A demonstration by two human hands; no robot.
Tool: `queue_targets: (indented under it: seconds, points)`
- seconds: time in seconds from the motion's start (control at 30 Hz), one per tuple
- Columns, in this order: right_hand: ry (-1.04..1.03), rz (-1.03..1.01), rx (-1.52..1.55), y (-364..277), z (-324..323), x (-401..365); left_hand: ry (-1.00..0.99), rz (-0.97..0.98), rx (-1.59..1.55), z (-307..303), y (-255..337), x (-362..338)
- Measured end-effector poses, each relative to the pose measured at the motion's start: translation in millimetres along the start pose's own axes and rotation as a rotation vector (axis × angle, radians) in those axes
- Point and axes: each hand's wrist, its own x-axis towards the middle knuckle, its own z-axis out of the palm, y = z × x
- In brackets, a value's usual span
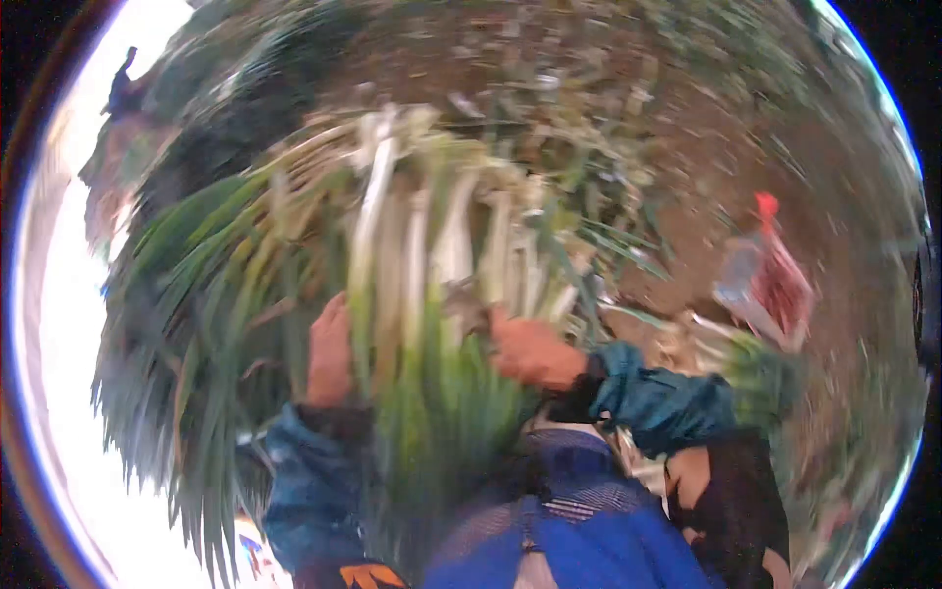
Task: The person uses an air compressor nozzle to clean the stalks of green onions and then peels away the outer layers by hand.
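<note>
A bunch of large green onions [417, 285] lies before me, white stalk ends pointing away and green leaves hanging toward my body. My left hand [329, 351] is curled against the left side of the bunch. From the other side my right hand [535, 351] grips the stalks, its fingertips partly hidden among them. Both hands hold the bunch between them at about the point where white turns to green. Motion blur softens the stalks and fingers.
More green onions with long leaves [196, 294] are heaped to the left. At the right, a red mesh bag [780, 290] lies on brown soil [677, 236]. A smaller green onion bunch [756, 373] rests near my right sleeve. Trimmed leaves [589, 128] litter the ground ahead.
</note>
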Motion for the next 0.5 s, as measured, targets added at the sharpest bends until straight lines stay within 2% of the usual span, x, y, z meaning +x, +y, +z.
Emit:
queue_targets:
  seconds: [0.03, 0.1, 0.13, 0.2, 0.23, 0.3, 0.4, 0.47, 0.5]
  points:
    - [-0.019, 0.091, 0.043, -7, 6, -11, -0.049, 0.150, 0.088, 11, 2, -3]
    - [0.017, 0.250, 0.081, -17, 19, -40, -0.173, -0.095, -0.109, 18, -35, 2]
    - [0.053, 0.337, 0.081, -11, 27, -58, -0.245, -0.506, -0.314, 23, -58, 0]
    - [0.114, 0.474, 0.086, 12, 47, -90, -0.347, -0.466, 0.450, 42, -118, 1]
    - [0.200, 0.470, 0.082, 20, 54, -107, -0.264, -0.323, 0.346, 48, -102, -7]
    - [0.356, 0.450, 0.078, 45, 72, -134, -0.220, -0.204, 0.189, 62, -102, -13]
    - [0.295, 0.658, 0.220, 61, 73, -167, -0.277, -0.233, 0.083, 57, -115, -9]
    - [0.411, 0.708, 0.286, 87, 98, -191, -0.282, -0.244, 0.068, 56, -101, -11]
    - [0.447, 0.754, 0.336, 93, 102, -209, -0.266, -0.171, 0.049, 52, -107, -16]
